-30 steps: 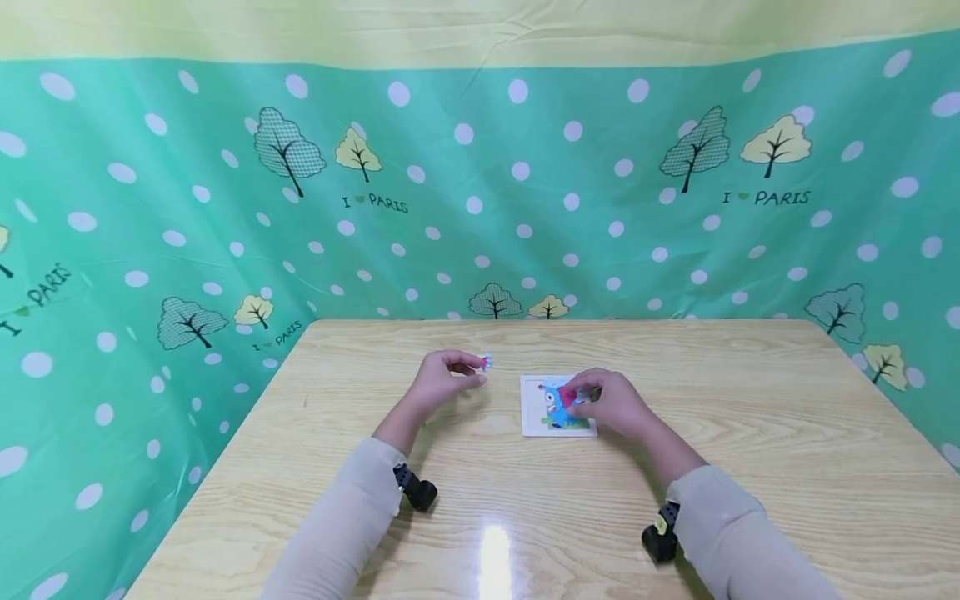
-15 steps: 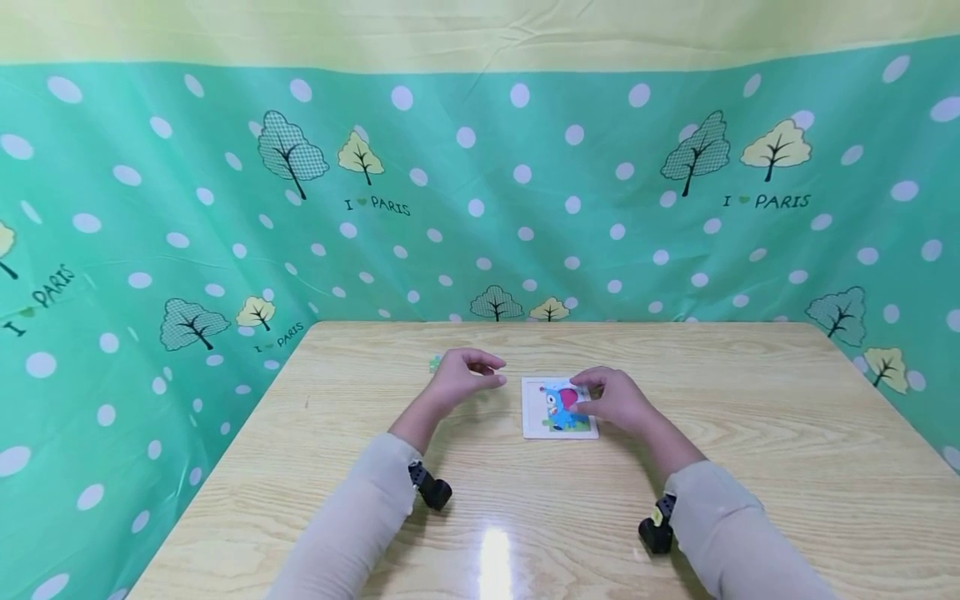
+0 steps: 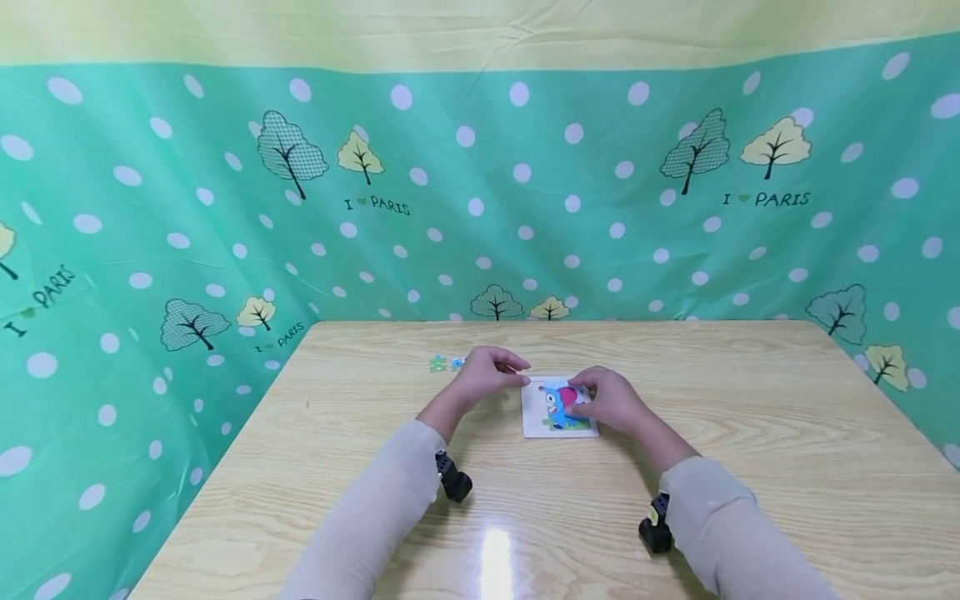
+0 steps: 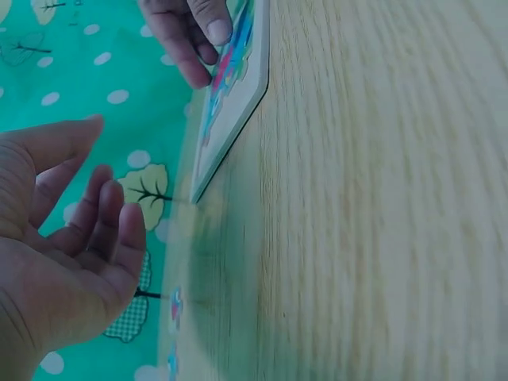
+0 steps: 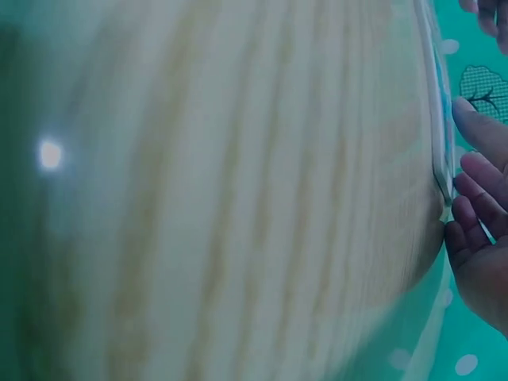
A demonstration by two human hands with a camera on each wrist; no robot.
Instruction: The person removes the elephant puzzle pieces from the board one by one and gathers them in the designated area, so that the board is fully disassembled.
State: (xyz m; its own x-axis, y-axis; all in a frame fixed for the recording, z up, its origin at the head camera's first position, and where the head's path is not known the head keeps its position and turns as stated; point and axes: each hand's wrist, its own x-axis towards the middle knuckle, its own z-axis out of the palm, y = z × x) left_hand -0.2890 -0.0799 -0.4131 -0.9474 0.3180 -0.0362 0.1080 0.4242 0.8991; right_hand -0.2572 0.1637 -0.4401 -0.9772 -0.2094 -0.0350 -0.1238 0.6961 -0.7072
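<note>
The head view is bright and even; white glare [image 3: 496,565] streaks the near tabletop [image 3: 570,517]. Both wrist views look dimmer, green-tinted and soft.

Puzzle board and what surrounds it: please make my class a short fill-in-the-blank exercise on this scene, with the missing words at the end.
1. The hand at the red patch of the board is the person's ____ hand.
2. In the head view, the loose pieces lie to the ____ of the board.
3. The creature pictured on the board is mostly ____ in colour.
4. After "I" and a heart, the curtain bears the word ____.

Missing words: right; left; blue; PARIS.
</note>
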